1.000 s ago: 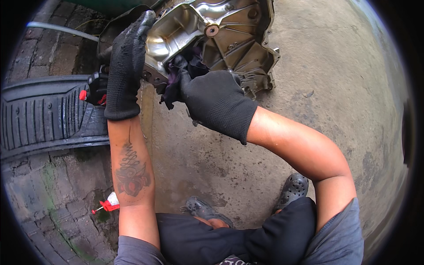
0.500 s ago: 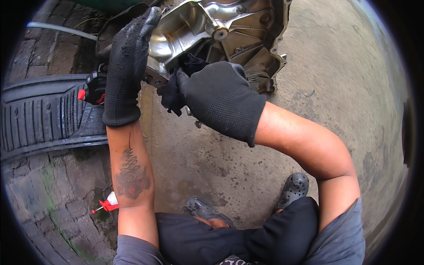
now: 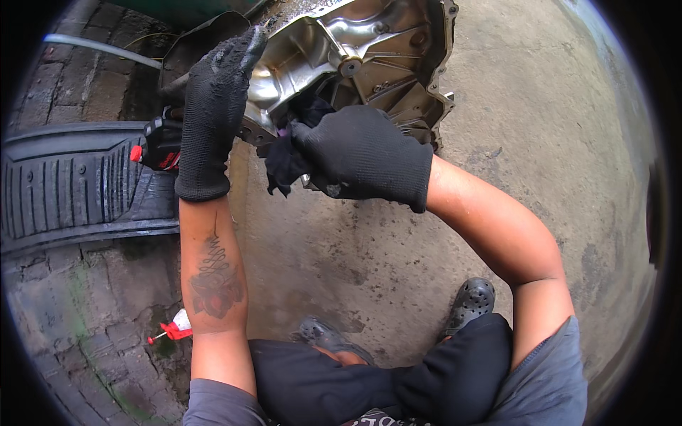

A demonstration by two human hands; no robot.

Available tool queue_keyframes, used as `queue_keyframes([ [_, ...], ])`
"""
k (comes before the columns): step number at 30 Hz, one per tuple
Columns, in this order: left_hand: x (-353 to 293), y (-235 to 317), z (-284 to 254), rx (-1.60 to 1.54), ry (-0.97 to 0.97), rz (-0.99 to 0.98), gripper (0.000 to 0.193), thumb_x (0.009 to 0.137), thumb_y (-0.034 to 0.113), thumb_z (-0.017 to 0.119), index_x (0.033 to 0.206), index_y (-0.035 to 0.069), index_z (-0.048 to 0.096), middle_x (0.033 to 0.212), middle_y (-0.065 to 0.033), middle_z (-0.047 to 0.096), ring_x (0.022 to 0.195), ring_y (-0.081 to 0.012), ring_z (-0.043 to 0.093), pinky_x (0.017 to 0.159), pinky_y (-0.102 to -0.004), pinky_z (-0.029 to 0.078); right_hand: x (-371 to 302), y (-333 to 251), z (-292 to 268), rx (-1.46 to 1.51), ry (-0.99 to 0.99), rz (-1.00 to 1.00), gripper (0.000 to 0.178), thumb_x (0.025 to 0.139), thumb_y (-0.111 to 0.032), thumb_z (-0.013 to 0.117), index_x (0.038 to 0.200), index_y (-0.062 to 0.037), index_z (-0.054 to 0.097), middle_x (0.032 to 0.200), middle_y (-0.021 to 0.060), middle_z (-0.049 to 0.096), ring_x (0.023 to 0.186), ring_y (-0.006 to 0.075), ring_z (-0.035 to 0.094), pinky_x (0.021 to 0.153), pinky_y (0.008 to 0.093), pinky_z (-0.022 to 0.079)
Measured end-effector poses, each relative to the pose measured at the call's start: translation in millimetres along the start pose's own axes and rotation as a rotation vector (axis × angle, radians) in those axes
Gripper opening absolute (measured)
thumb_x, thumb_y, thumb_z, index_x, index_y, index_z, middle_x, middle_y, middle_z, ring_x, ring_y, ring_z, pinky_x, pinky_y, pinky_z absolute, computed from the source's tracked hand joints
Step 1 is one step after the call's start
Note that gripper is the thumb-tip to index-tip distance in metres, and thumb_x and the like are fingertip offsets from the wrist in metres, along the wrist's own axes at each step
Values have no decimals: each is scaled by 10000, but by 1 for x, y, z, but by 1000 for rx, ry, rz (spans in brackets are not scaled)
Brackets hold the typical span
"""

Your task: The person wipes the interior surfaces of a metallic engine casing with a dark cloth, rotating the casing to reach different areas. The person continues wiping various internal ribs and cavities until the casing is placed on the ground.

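A large cast-metal casing (image 3: 387,78), ribbed inside and with bolt holes along its rim, leans at the top middle. My left hand (image 3: 217,106), in a black knit work glove, grips its left edge; some of the fingers are hidden behind the wrist and the casing. Bunched in my right hand (image 3: 366,153), gloved alike, is a black cloth (image 3: 283,163). That hand is closed and presses the cloth against the lower inner wall of the casing. One end of the cloth hangs loose below the rim.
Left of my left arm lie a black ribbed mat (image 3: 85,184) and a dark bottle with a red cap (image 3: 160,145). A red and white item (image 3: 175,326) rests on the brick paving. A grey hose (image 3: 103,50) crosses the upper left. Stained concrete (image 3: 540,142) extends rightward.
My right hand and the cloth have shifted slightly right along the casing wall. The left hand and casing now appear a little lower in view, the hand also slightly further right.
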State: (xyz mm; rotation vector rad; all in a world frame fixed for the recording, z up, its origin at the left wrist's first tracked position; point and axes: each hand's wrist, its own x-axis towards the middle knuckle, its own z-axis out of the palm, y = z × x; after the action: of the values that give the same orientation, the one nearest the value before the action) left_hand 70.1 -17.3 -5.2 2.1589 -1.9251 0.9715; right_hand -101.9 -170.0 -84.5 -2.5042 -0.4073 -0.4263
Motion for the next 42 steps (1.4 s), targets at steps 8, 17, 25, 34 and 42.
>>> queue_keyframes([
  [8, -13, 6, -2, -151, 9, -141, 461, 971, -3, 477, 1407, 29, 625, 1341, -197, 672, 1229, -340, 653, 1093, -427, 489, -33, -9, -17, -29, -238, 101, 636, 807, -209, 727, 1399, -44, 563, 879, 155, 711, 783, 321, 731, 658, 441, 587],
  [17, -10, 11, -7, -106, -9, -142, 464, 963, -17, 470, 1401, 16, 621, 1348, -212, 660, 1214, -354, 653, 1085, -425, 494, 11, -26, 13, -154, -107, 306, 739, 935, -187, 615, 1574, 31, 316, 744, 112, 718, 626, 297, 717, 534, 439, 556],
  [25, -22, -13, -2, -138, -97, -151, 528, 897, -57, 541, 1415, 20, 605, 1365, -212, 650, 1250, -367, 635, 1105, -436, 480, -28, -10, 28, 0, -261, 145, 774, 857, -136, 661, 1576, -85, 379, 817, 155, 717, 725, 359, 717, 635, 477, 558],
  [34, -44, -71, 18, -334, -215, -181, 739, 642, -4, 761, 1367, -29, 619, 1364, -222, 650, 1252, -391, 631, 1093, -399, 486, -54, 39, 17, 177, -169, 246, 689, 857, -256, 673, 1515, -158, 497, 979, 163, 731, 878, 363, 728, 750, 468, 588],
  [42, -34, -53, 9, -286, -184, -102, 634, 727, -19, 732, 1352, -29, 622, 1292, -237, 679, 1190, -395, 663, 1042, -412, 519, -20, 74, 35, -223, 262, 397, 917, 902, -209, 659, 1649, -121, 133, 773, 157, 704, 614, 355, 683, 542, 452, 539],
])
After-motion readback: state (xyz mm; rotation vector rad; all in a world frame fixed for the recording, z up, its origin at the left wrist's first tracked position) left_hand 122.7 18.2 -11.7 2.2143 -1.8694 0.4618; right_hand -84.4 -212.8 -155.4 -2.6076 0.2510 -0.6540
